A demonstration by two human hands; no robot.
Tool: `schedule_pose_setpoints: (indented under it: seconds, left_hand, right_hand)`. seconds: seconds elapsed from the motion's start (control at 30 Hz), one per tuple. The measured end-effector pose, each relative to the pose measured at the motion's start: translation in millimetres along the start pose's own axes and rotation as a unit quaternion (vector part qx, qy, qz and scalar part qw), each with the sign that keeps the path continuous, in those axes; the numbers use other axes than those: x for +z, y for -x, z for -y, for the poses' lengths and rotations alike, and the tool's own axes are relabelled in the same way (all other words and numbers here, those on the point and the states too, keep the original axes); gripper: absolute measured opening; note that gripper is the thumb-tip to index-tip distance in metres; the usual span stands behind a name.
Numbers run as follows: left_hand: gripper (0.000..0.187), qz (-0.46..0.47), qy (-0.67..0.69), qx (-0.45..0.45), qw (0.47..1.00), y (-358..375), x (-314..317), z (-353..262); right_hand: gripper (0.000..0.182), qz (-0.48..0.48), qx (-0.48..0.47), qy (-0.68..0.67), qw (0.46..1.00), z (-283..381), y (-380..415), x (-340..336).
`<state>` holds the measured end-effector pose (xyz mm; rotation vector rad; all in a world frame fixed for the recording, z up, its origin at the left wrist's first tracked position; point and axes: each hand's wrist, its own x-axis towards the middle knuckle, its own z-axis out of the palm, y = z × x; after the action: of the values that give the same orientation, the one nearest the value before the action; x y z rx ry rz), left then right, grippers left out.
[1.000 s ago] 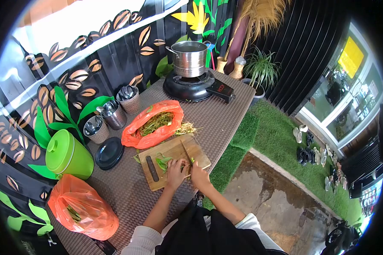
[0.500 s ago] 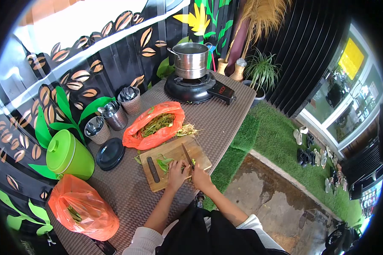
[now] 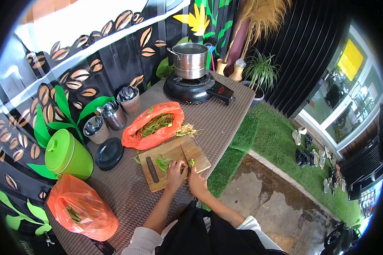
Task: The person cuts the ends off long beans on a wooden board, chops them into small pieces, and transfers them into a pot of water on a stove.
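A wooden cutting board [image 3: 162,152] lies on the table with leafy green stems [image 3: 162,163] on it. My left hand [image 3: 175,172] presses on the stems with its fingers bent together. In my right hand [image 3: 196,180] is the handle of a knife [image 3: 185,154], its blade pointing away from me across the board. Small chopped green pieces [image 3: 192,162] lie just right of the blade. Behind the board, an open orange bag [image 3: 132,131] holds more green stems, and pale root ends [image 3: 187,129] stick out at its right side.
A steel pot [image 3: 191,61] stands on a black stove [image 3: 187,91] at the far end. Cutlery cups [image 3: 130,102], black plates [image 3: 109,154], a green lidded bucket [image 3: 72,157] and a tied orange bag [image 3: 83,208] line the left. The table edge [image 3: 230,142] is at the right.
My right hand and the knife have shifted slightly left and toward me. More of the chopped pieces show beside the blade. My left hand has barely moved.
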<state>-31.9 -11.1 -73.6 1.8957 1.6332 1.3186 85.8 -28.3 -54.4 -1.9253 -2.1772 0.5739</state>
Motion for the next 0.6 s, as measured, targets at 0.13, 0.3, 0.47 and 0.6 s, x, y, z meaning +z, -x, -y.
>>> schedule_pose_setpoints:
  seconds: [0.13, 0.3, 0.47, 0.6]
  left_hand:
    - [0.014, 0.012, -0.003, 0.020, 1.000, 4, -2, -1]
    - [0.022, 0.012, 0.100, -0.002, 0.995, 2, 0, 7]
    - [0.021, 0.012, 0.103, -0.025, 0.994, 2, 2, 10]
    - [0.018, 0.011, 0.070, -0.015, 0.997, 0, 1, 9]
  right_hand:
    - [0.027, -0.005, -0.002, -0.029, 1.000, -7, -12, -8]
    - [0.029, 0.042, -0.007, -0.059, 0.997, -12, -13, -21]
    - [0.031, 0.053, -0.023, -0.032, 0.998, -9, -3, -26]
    - [0.039, 0.053, -0.001, -0.014, 0.999, 0, 4, -19]
